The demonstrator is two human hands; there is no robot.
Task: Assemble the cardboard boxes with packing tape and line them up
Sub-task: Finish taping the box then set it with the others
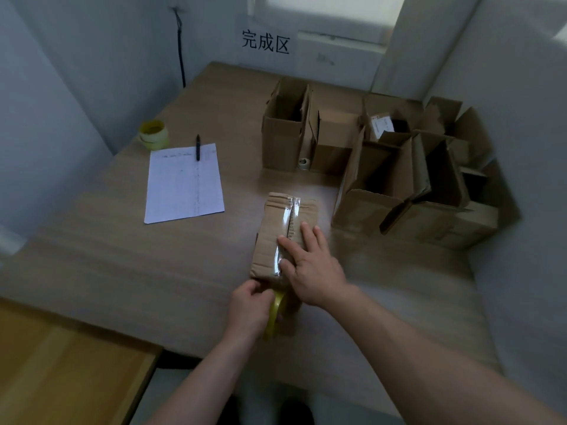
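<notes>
Seen from above, a person works at a wooden tabletop (129,265). A small cardboard box (283,234) lies near the front edge, its long axis running away from the person, with a strip of clear packing tape (290,222) laid along the centre seam. The right hand (310,265) rests flat on the near half of the box, fingers straight and spread, pressing the tape down. The left hand (248,305) sits just in front of the box's near end, fingers curled around a yellow tape roll (276,314), from which the tape appears to run up onto the box. The left hand is therefore the nearer one to the end where the tape would likely be pulled down and torn off. Beyond and to the right stands a cluster of open boxes (392,167), flaps up. To the left lie a sheet of paper (185,185) with a pen (198,147) and a spare roll (153,134). A wall sign (265,41) bears printed characters.
</notes>
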